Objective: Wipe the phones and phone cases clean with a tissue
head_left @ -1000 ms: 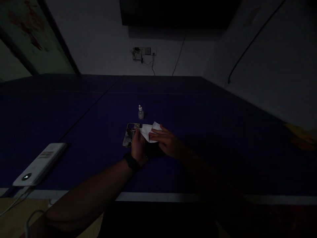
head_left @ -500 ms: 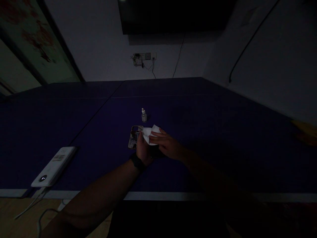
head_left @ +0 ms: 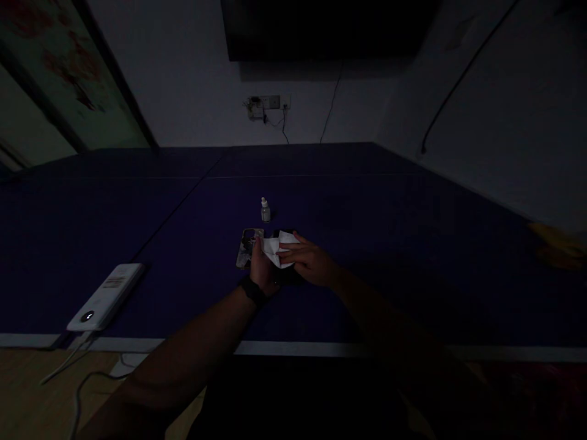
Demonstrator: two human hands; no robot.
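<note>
Over the flat purple tabletop (head_left: 389, 244), the left hand (head_left: 263, 269) is cupping, half closed, a dark rectangular slab (head_left: 287, 276). The right hand (head_left: 315, 264) is resting nearly straight fingers on a thin, white, folded sheet (head_left: 272, 249) partly covering it; any pinch is not showing. Uneven pressing may be risking slippage from the left hand; overreaching may be endangering the clear, white-topped dropper bottle (head_left: 265, 214) at 11 o'clock. The slab's long axis is apparently running 11 to 5 o'clock, far end pointing toward 11.
</note>
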